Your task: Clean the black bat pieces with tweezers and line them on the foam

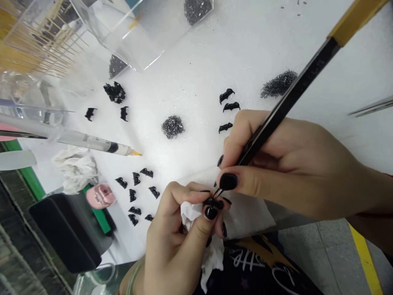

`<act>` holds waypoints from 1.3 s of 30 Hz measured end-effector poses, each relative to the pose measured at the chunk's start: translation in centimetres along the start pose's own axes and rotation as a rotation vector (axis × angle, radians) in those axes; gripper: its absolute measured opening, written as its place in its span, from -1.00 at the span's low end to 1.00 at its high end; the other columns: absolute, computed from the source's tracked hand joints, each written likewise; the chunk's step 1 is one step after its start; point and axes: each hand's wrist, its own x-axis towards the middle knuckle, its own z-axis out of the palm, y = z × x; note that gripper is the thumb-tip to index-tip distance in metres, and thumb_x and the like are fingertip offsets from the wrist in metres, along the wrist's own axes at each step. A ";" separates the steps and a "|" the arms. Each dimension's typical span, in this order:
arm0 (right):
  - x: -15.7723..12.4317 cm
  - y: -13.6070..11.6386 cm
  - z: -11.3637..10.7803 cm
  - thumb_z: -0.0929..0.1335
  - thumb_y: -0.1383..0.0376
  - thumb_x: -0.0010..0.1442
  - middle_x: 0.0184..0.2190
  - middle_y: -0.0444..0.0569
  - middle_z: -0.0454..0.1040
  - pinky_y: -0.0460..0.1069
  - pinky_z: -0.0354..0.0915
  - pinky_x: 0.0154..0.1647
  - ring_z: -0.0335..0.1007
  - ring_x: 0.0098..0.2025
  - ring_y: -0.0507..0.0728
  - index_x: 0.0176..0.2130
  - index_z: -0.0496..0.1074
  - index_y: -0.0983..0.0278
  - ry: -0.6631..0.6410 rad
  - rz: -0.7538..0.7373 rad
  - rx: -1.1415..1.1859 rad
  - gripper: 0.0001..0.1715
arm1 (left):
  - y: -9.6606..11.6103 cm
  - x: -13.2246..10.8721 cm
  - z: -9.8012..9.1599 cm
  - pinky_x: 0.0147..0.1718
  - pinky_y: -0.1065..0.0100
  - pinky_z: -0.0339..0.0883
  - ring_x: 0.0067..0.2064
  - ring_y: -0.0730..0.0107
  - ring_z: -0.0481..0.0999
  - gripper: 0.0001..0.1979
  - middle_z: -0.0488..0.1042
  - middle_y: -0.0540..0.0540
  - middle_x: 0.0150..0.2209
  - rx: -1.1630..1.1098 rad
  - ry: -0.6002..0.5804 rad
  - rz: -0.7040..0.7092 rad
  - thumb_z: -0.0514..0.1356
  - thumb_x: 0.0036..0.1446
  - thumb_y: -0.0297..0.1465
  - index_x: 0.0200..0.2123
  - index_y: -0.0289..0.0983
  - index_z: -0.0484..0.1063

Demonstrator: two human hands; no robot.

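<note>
My left hand (pixel 181 233) is closed, pinching a small glossy black piece (pixel 214 202) between thumb and fingers. A crumpled white tissue (pixel 213 256) is tucked in the same hand and hangs below it. In my right hand (pixel 285 164) I grip long black tweezers (pixel 285 102) with a yellow back end. Their two thin tips meet the top of the black piece; whether they hold anything there is too small to tell. Left of my hands lie several small black bat-like pieces (pixel 132 195), and three more (pixel 231 106) lie just beyond my right hand.
Piles of dark glittering grains (pixel 172 126) are on the white tabletop (pixel 196 78). A syringe (pixel 92 141) with an orange tip points inward from the left. Clear plastic boxes (pixel 147 61), a pink object (pixel 100 196), a black case (pixel 64 231) and metal tweezer tips (pixel 373 107) surround the work area.
</note>
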 end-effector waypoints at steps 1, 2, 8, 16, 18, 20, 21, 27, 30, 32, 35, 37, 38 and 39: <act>0.0 0.0 0.1 0.38 0.44 0.27 -0.50 -0.24 0.45 -0.24 0.38 -0.55 0.46 -0.48 -0.07 -0.29 0.35 0.28 0.001 -0.006 -0.011 -0.89 | 0.0 0.0 0.0 -0.38 0.63 0.42 -0.42 0.62 0.51 -0.86 0.55 0.05 -0.28 0.001 0.000 0.002 0.19 0.32 -0.51 -0.19 -0.12 0.42; 0.0 0.0 0.1 0.38 0.44 0.27 -0.49 -0.24 0.45 -0.25 0.37 -0.54 0.45 -0.47 -0.08 -0.29 0.35 0.29 0.001 -0.008 -0.018 -0.90 | 0.0 0.0 0.0 -0.39 0.63 0.42 -0.43 0.61 0.51 -0.86 0.56 0.05 -0.27 0.002 0.004 0.004 0.19 0.31 -0.51 -0.19 -0.12 0.42; -0.2 0.5 0.1 0.38 0.36 0.29 -0.45 -0.20 0.42 -0.19 0.41 -0.44 0.45 -0.39 -0.05 -0.26 0.35 0.28 0.063 -0.107 0.128 -0.91 | 0.3 0.1 0.3 -0.46 0.63 0.33 -0.47 0.61 0.45 -0.93 0.55 0.03 -0.33 -0.020 0.069 -0.080 0.29 0.25 -0.41 -0.26 -0.16 0.44; -1.6 1.0 0.2 0.27 0.43 0.32 -0.06 0.05 0.39 0.01 0.41 -0.16 0.39 -0.20 0.07 -0.15 0.41 0.24 0.108 -0.544 -0.410 -0.84 | -0.1 -0.1 0.0 -0.48 0.51 0.21 -0.51 0.53 0.36 -0.60 0.47 0.00 -0.50 -0.107 0.062 -0.163 0.37 0.10 -0.09 -0.10 -0.21 0.51; -1.8 1.1 0.6 0.26 0.55 0.17 -0.12 0.06 0.39 -0.05 0.37 -0.34 0.36 -0.26 0.07 -0.08 0.45 0.25 -0.018 -0.591 -0.592 -0.62 | -0.3 0.0 0.0 -0.48 0.49 0.20 -0.52 0.52 0.35 -0.54 0.46 0.03 -0.50 -0.204 0.040 -0.161 0.39 0.07 -0.08 -0.04 -0.17 0.46; -1.9 1.2 1.0 0.24 0.58 0.09 -0.22 0.02 0.41 -0.06 0.33 -0.40 0.35 -0.32 0.05 -0.09 0.49 0.24 -0.070 -0.621 -0.738 -0.53 | -0.6 0.2 -0.1 -0.49 0.49 0.17 -0.52 0.52 0.32 -0.52 0.43 0.04 -0.51 -0.255 0.000 -0.118 0.39 0.06 -0.08 -0.02 -0.17 0.44; -1.9 1.2 1.2 0.24 0.58 0.09 -0.26 -0.01 0.42 -0.06 0.33 -0.40 0.36 -0.34 0.05 -0.11 0.50 0.24 -0.070 -0.634 -0.776 -0.54 | -0.7 0.3 -0.2 -0.49 0.48 0.16 -0.52 0.52 0.30 -0.53 0.41 0.05 -0.52 -0.259 -0.023 -0.089 0.38 0.08 -0.07 -0.03 -0.19 0.44; -2.6 1.4 1.1 0.26 0.53 0.22 -0.22 0.04 0.51 -0.02 0.48 -0.28 0.52 -0.22 0.11 -0.03 0.44 0.24 -0.051 -0.617 -0.872 -0.63 | -1.7 0.3 -0.1 -0.44 0.41 0.24 -0.48 0.46 0.38 -0.50 0.47 -0.04 -0.41 -0.196 -0.155 -0.009 0.26 0.17 -0.02 0.04 -0.21 0.37; -3.3 1.1 0.1 0.27 0.52 0.18 -0.19 0.04 0.54 0.03 0.53 -0.22 0.56 -0.17 0.18 -0.02 0.45 0.18 -0.085 -0.586 -0.944 -0.57 | -2.3 0.4 0.2 -0.49 0.41 0.21 -0.51 0.46 0.34 -0.53 0.40 0.00 -0.48 -0.191 -0.236 0.041 0.18 0.26 -0.07 0.10 -0.22 0.32; -3.1 0.2 -0.9 0.28 0.48 0.20 -0.15 0.02 0.56 0.02 0.54 -0.23 0.57 -0.16 0.18 0.00 0.46 0.12 -0.097 -0.563 -1.033 -0.57 | -2.5 0.4 0.3 -0.53 0.41 0.15 -0.52 0.45 0.33 -0.56 0.42 -0.02 -0.45 -0.212 -0.220 0.092 0.12 0.31 -0.12 0.14 -0.21 0.29; -0.9 -1.3 -2.6 0.29 0.24 0.28 -0.18 -0.09 0.57 0.04 0.49 -0.29 0.56 -0.19 0.18 -0.12 0.49 0.03 0.161 -0.425 -1.274 -0.78 | -1.8 0.3 0.2 -0.49 0.39 0.16 -0.47 0.45 0.36 -0.64 0.49 -0.13 -0.24 -0.207 -0.191 0.118 0.08 0.30 -0.23 0.12 -0.19 0.29; 1.3 -1.7 -3.8 0.27 0.27 0.29 -0.17 0.02 0.57 0.14 0.45 -0.26 0.55 -0.21 0.26 -0.13 0.50 0.16 0.356 -0.297 -1.382 -0.77 | -0.9 0.0 0.1 -0.47 0.39 0.19 -0.47 0.48 0.33 -0.65 0.48 -0.15 -0.19 -0.181 -0.247 0.079 0.13 0.21 -0.30 0.06 -0.22 0.30; 2.4 -1.6 -4.3 0.28 0.29 0.25 -0.22 0.06 0.57 0.17 0.43 -0.28 0.54 -0.25 0.30 -0.15 0.52 0.22 0.397 -0.241 -1.432 -0.76 | -0.4 -0.1 0.0 -0.50 0.41 0.18 -0.50 0.51 0.29 -0.64 0.47 -0.15 -0.19 -0.162 -0.290 0.060 0.14 0.16 -0.33 0.04 -0.23 0.30; 3.4 -1.4 -4.8 0.29 0.31 0.23 -0.24 0.09 0.57 0.18 0.41 -0.28 0.54 -0.28 0.32 -0.19 0.53 0.26 0.422 -0.189 -1.482 -0.77 | 0.0 -0.2 -0.1 -0.55 0.43 0.14 -0.55 0.55 0.23 -0.62 0.48 -0.16 -0.19 -0.132 -0.337 0.048 0.14 0.13 -0.36 0.04 -0.25 0.32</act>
